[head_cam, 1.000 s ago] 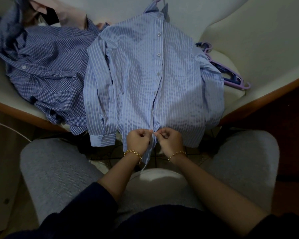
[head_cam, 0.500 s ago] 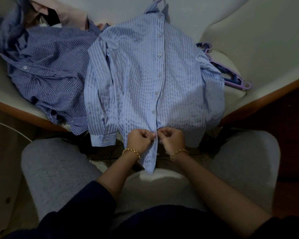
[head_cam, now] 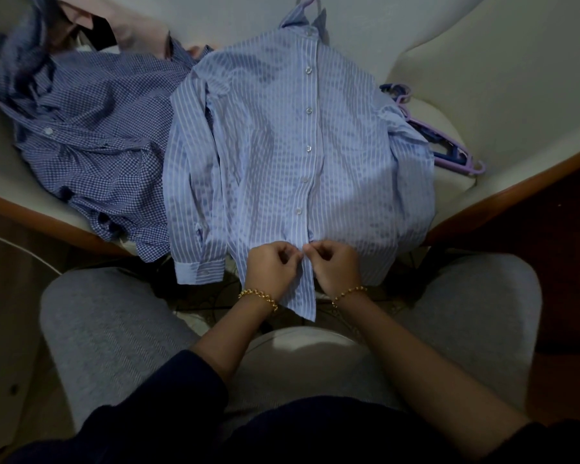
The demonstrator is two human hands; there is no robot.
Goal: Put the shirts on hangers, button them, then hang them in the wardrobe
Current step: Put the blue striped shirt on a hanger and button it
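Shirts cover most of the white seat (head_cam: 482, 61). At far left the checked shirt (head_cam: 91, 139) lies crumpled and unbuttoned, probably waiting its turn, its lower edge spilling over the wooden rim (head_cam: 516, 192). Just beside it and overlapping it, the striped shirt (head_cam: 282, 145) is spread flat and front-up, likely so the placket stays straight for buttoning. Its hanger hook (head_cam: 307, 0) pokes out above the collar, and its near sleeve hangs past the rim. A row of buttons looks fastened down the front. At the hem the left hand (head_cam: 273, 269) and right hand (head_cam: 335, 267) meet, each grip narrow, fingers curled and pinching 1 edge of the placket, apparently working the lowest button. The button itself is hidden between them. The hem tail dangles freely between the knees, so the hands have open room below but cloth crowds them on the left. To the right, spare hangers (head_cam: 449, 152) rest by the shirt's far sleeve, within easy reach, with bare seat beyond them.
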